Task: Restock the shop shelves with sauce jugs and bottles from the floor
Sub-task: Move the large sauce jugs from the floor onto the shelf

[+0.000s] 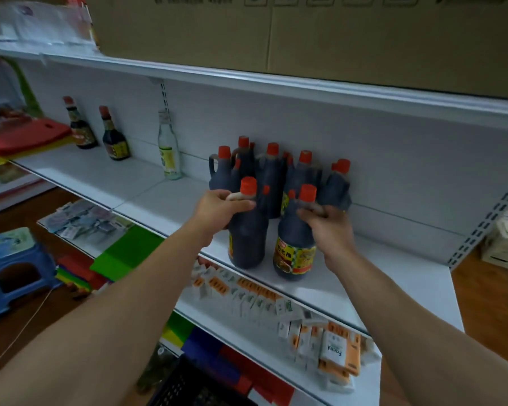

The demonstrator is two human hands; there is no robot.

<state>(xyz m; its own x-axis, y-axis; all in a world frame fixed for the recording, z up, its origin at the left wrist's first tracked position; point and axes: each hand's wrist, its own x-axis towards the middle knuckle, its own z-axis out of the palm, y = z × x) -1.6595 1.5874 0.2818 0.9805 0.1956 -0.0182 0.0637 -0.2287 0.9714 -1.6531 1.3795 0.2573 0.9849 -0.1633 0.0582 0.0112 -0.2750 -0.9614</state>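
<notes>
Both dark-sauce-filled, the left jug (247, 238) and right jug (294, 250) have handles gripped by the left hand (220, 205) and right hand (330, 230).

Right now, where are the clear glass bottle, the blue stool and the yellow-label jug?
clear glass bottle (167, 139), head view, on its clear shoulder.
blue stool (41, 256), head view, on its side wall.
yellow-label jug (295, 256), head view, on its label.

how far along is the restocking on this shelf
Done: a cluster of red-capped jugs stands at the back of the white shelf. In hand: the left hand grips the left front jug by its handle, the right hand the right front jug. Left: bare shelf shows beside them; floor stock is out of view, so I cannot tell how much remains.
</notes>
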